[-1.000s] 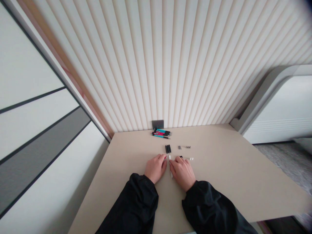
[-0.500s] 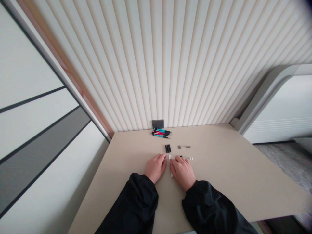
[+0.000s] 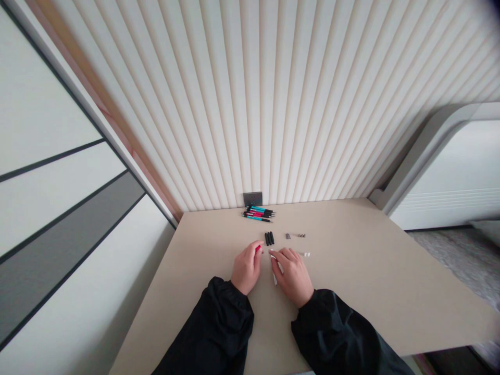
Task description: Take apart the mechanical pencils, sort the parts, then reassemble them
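Left hand (image 3: 246, 270) pinches a small red plastic-looking piece (image 3: 258, 249), likely light, stiff, best held side-on; right hand (image 3: 292, 273) nearby, grip unclear

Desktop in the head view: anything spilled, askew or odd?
Nothing looks spilled or damaged. Three black pieces lie side by side; the pens by the dark wall box overlap at slightly different angles, probably just a loose pile.

On the pens (image 3: 258, 213) are small pale marks, too tiny for reading; no text is readable.
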`<state>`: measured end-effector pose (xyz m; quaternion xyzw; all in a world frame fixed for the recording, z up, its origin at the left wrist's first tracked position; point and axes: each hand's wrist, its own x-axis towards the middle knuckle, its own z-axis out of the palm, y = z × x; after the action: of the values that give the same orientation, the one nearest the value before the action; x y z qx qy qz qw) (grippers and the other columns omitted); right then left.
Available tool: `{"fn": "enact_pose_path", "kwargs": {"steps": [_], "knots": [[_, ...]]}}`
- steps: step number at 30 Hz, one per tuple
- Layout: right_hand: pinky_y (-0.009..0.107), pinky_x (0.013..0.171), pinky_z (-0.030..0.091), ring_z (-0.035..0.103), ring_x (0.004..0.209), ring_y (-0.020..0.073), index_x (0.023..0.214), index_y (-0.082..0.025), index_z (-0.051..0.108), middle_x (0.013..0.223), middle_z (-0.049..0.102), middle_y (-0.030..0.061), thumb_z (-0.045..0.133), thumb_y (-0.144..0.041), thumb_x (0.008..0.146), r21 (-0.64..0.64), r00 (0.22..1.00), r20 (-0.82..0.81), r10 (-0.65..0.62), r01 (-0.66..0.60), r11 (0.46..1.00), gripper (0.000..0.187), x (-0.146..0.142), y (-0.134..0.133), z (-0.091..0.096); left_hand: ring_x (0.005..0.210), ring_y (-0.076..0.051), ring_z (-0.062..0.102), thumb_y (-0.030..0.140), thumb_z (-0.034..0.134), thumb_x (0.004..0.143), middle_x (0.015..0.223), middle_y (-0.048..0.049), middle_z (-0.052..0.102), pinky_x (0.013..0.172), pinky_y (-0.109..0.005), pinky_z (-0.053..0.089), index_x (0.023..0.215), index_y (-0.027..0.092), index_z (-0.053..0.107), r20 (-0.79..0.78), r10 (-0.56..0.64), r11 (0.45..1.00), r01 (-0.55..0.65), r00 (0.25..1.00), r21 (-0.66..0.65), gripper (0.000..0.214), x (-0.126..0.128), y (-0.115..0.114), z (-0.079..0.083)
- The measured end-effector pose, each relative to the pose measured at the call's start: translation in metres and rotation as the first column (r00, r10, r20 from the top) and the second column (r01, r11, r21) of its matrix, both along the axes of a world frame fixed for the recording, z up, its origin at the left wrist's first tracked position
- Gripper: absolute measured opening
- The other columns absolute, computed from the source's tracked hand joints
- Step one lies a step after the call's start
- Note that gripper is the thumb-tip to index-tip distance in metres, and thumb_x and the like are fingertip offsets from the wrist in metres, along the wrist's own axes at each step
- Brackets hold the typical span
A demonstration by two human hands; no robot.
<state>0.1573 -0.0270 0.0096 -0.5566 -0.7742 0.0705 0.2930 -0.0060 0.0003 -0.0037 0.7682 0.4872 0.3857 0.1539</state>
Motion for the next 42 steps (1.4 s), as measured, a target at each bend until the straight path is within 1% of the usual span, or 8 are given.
{"fn": "enact_pose_path", "kwargs": {"steps": [4, 10, 14, 17, 22, 28, 36, 42], "knots": [[0.033, 0.083, 0.042, 0.056, 0.094, 0.0207, 0.118, -0.022, 0.061, 0.100, 0.064, 0.0072, 0.050, -0.029, 0.093, 0.038, 0.995, -0.082, 0.055, -0.052, 0.998, 0.029, -0.001, 0.000, 0.000, 0.103, -0.018, 0.064, 0.027, 0.032, 0.099, 0.110, -0.0114, 0.067, 0.090, -0.036, 0.050, 0.110, 0.020, 0.040, 0.208, -0.047, 0.999, 0.048, 0.977, 0.000, 0.015, 0.001, -0.004, 0.003], [0.033, 0.084, 0.043, 0.057, 0.095, 0.0202, 0.113, -0.024, 0.064, 0.102, 0.065, 0.0065, 0.053, -0.031, 0.092, 0.012, 0.983, -0.096, 0.156, -0.155, 0.988, 0.025, -0.006, -0.003, 0.003, 0.117, -0.019, 0.057, 0.030, 0.024, 0.100, 0.119, -0.0137, 0.064, 0.099, -0.043, 0.044, 0.096, 0.024, 0.031, 0.295, -0.142, 0.985, 0.165, 0.945, -0.057, 0.010, 0.005, -0.010, 0.010], [0.032, 0.080, 0.043, 0.059, 0.086, 0.0189, 0.096, -0.021, 0.068, 0.091, 0.067, 0.0064, 0.049, -0.029, 0.094, 0.021, 0.971, -0.162, 0.174, -0.173, 0.985, 0.020, -0.006, -0.001, 0.003, 0.118, -0.021, 0.056, 0.033, 0.026, 0.100, 0.119, -0.0142, 0.063, 0.101, -0.044, 0.042, 0.101, 0.022, 0.035, 0.252, -0.152, 0.979, 0.181, 0.956, -0.094, 0.015, 0.002, -0.010, 0.008], [0.033, 0.079, 0.045, 0.060, 0.085, 0.0196, 0.100, -0.021, 0.067, 0.090, 0.068, 0.0070, 0.049, -0.032, 0.094, 0.007, 0.941, -0.314, 0.122, -0.126, 0.992, 0.023, 0.001, 0.003, 0.001, 0.110, -0.021, 0.059, 0.035, 0.033, 0.099, 0.113, -0.0124, 0.064, 0.095, -0.039, 0.045, 0.108, 0.020, 0.044, 0.209, -0.122, 0.988, 0.139, 0.970, -0.068, 0.021, -0.003, -0.006, 0.007], [0.029, 0.068, 0.048, 0.059, 0.070, 0.0170, 0.103, -0.019, 0.066, 0.085, 0.069, 0.0051, 0.057, -0.043, 0.088, -0.119, 0.786, -0.615, -0.066, -0.010, 0.993, 0.030, 0.011, 0.012, -0.005, 0.090, -0.020, 0.060, 0.038, 0.043, 0.097, 0.092, -0.0075, 0.065, 0.084, -0.034, 0.047, 0.098, 0.019, 0.059, 0.017, -0.066, 0.997, 0.067, 0.998, -0.045, 0.025, -0.006, 0.003, 0.004], [0.026, 0.057, 0.046, 0.058, 0.062, 0.0163, 0.106, -0.013, 0.062, 0.072, 0.067, 0.0047, 0.060, -0.050, 0.084, -0.204, 0.647, -0.753, -0.125, -0.049, 0.978, 0.043, 0.012, 0.017, -0.009, 0.084, -0.021, 0.059, 0.041, 0.041, 0.098, 0.085, -0.0071, 0.068, 0.079, -0.035, 0.045, 0.095, 0.018, 0.067, -0.173, -0.150, 0.986, 0.133, 0.973, -0.103, 0.034, 0.000, 0.007, 0.001], [0.026, 0.058, 0.045, 0.054, 0.062, 0.0153, 0.100, -0.015, 0.067, 0.073, 0.065, 0.0040, 0.058, -0.050, 0.084, -0.176, 0.683, -0.714, -0.153, 0.037, 0.984, 0.039, 0.011, 0.017, -0.007, 0.082, -0.021, 0.060, 0.041, 0.042, 0.097, 0.083, -0.0052, 0.069, 0.077, -0.034, 0.043, 0.092, 0.020, 0.068, -0.212, -0.137, 0.988, 0.118, 0.968, -0.097, 0.033, 0.002, 0.006, 0.001], [0.026, 0.059, 0.045, 0.054, 0.062, 0.0148, 0.099, -0.014, 0.066, 0.076, 0.066, 0.0048, 0.056, -0.049, 0.085, -0.163, 0.651, -0.738, -0.180, 0.088, 0.983, 0.039, 0.013, 0.017, -0.006, 0.084, -0.021, 0.060, 0.037, 0.043, 0.097, 0.086, -0.0053, 0.069, 0.080, -0.033, 0.044, 0.094, 0.019, 0.066, -0.192, -0.149, 0.986, 0.131, 0.970, -0.100, 0.029, 0.001, 0.007, -0.001]]}}
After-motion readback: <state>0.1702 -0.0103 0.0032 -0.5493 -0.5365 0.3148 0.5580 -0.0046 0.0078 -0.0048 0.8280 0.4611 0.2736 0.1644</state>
